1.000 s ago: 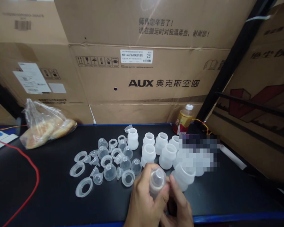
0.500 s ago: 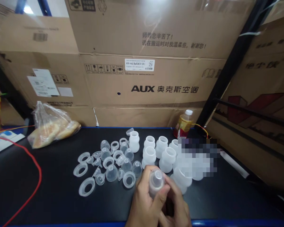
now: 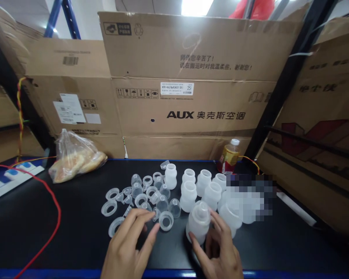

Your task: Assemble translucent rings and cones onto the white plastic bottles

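My right hand (image 3: 221,248) holds a small frosted baby bottle (image 3: 198,228) with a clear domed cap on top. Its thumb lies on the near side and the fingers wrap the right side; the bottle looks upright, close to the tabletop. My left hand (image 3: 130,240) is open, thumb and fingers apart, over the near edge of a group of loose parts. Just past its fingertips lie a screw ring (image 3: 166,221) and a clear dome cap (image 3: 174,208). Another ring (image 3: 114,226) is partly covered by this hand. Silicone nipples (image 3: 128,199) lie among the rings.
Several open frosted bottles (image 3: 212,195) stand behind and right of the held one. A drink bottle (image 3: 229,157) is at the back right, a bag of bread (image 3: 78,161) at the back left. A red cable (image 3: 56,217) crosses the left side. Cardboard (image 3: 206,128) walls the back.
My left hand has let go of the capped bottle and moved left to the loose parts. My right hand keeps the bottle, now more upright. The camera view has tilted up.
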Tool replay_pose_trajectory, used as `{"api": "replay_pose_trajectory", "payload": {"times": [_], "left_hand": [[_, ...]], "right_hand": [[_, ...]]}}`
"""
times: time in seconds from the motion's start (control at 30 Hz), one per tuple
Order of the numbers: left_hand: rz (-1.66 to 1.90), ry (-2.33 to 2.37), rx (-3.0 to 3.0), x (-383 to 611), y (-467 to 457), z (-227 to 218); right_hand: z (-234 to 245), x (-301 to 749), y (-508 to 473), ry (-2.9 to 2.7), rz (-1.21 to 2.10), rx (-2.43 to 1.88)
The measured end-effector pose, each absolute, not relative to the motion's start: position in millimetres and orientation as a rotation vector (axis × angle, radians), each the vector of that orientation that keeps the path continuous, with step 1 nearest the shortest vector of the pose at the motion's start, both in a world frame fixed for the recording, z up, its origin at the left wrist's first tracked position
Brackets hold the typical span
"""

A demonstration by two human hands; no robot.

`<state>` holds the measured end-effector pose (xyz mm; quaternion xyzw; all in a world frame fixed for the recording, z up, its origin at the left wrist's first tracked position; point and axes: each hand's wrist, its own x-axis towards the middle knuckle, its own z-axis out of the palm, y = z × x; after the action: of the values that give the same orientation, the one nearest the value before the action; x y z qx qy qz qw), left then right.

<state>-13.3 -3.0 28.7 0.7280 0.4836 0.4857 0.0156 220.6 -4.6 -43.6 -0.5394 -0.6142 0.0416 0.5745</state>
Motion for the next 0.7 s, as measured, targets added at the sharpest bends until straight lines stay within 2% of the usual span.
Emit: {"api": "replay_pose_trajectory", "payload": {"times": [0.17, 0.4, 0.57, 0.7], "left_hand": [[1.266, 1.547, 2.421, -1.3, 5.3, 12.1], [1.155, 1.632, 2.531, 9.7, 11.8, -5.1], [1.047, 1.596, 2.587, 7.8, 12.2, -5.1], [0.999, 1.596, 2.528, 6.7, 13.3, -5.4]], "right_hand": [[-39.7, 218.7, -6.3, -1.409, 0.071, -1.267], [-17.8, 209.3, -15.3, -1.120, 0.138, -1.010], [6.9, 234.1, -18.1, -1.142, -0.064, -1.031], [22.9, 263.9, -18.7, -1.179, -0.128, -1.224]]}}
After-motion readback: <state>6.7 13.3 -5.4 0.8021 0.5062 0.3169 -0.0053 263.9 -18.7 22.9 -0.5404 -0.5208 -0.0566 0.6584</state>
